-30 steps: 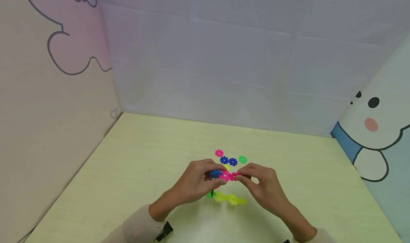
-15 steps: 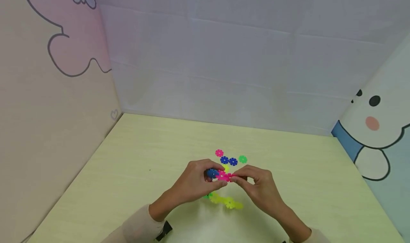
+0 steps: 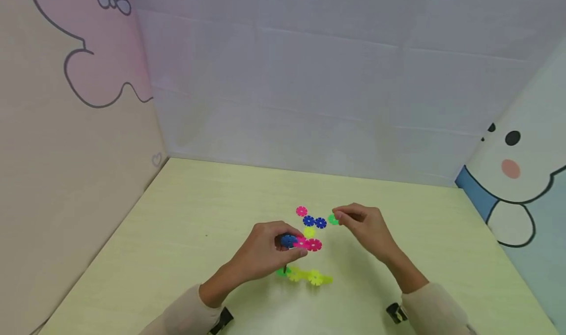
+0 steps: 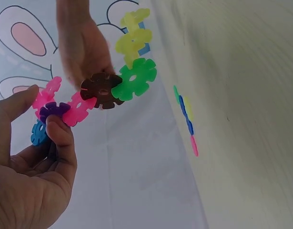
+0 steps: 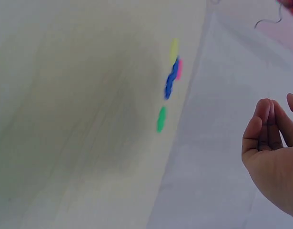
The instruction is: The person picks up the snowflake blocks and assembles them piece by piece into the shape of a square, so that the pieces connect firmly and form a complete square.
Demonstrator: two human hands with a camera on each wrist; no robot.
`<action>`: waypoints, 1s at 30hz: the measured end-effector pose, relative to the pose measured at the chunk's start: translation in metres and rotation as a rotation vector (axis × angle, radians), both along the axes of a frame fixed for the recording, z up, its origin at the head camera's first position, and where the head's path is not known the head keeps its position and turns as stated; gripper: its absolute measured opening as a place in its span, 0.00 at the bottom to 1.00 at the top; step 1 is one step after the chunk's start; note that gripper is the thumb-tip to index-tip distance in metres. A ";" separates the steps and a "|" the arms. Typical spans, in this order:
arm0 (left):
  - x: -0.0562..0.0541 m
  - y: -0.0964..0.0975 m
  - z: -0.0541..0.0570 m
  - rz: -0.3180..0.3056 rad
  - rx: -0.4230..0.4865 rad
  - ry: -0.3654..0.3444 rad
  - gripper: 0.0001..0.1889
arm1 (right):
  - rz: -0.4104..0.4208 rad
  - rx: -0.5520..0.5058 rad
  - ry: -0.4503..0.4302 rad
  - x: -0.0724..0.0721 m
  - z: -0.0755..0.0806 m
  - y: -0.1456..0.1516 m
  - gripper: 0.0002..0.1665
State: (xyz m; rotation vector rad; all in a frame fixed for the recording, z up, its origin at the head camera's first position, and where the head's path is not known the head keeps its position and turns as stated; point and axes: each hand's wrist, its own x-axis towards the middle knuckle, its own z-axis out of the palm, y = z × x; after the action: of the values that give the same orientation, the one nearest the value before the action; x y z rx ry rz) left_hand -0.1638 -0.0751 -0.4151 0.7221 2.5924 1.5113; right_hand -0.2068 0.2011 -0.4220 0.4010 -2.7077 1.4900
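My left hand (image 3: 261, 256) pinches a chain of interlocking snowflake discs (image 4: 103, 90), raised over the table. In the left wrist view, its purple disc (image 4: 53, 109) and pink discs sit at the fingers and thumb, with a light blue disc below. A brown disc, a green disc (image 4: 135, 80) and several yellow discs (image 4: 133, 42) run on from there. The head view shows a dark pink disc (image 3: 314, 245) at the near end. My right hand (image 3: 364, 227) holds nothing, its fingers loosely bent and overlapping a loose green disc (image 3: 332, 220) in the head view.
On the table (image 3: 212, 197) lie a loose pink disc (image 3: 301, 210), two blue discs (image 3: 320, 222) side by side and a yellow disc (image 3: 309, 232). A pale fabric wall (image 3: 283, 89) stands behind, with printed cartoon panels at both sides.
My right hand has let go of the dark pink disc, which stays on the chain, and has moved away to the loose green disc. My left hand has shifted slightly left with the chain.
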 end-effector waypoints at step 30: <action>-0.008 -0.008 -0.002 0.011 0.012 0.031 0.12 | -0.037 0.117 -0.203 -0.036 -0.021 0.012 0.11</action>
State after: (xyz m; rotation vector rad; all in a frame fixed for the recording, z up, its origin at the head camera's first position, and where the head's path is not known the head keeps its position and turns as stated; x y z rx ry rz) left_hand -0.1717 -0.0835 -0.4172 0.7398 2.6159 1.5328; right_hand -0.2432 0.2127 -0.4426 0.2121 -2.9499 1.4414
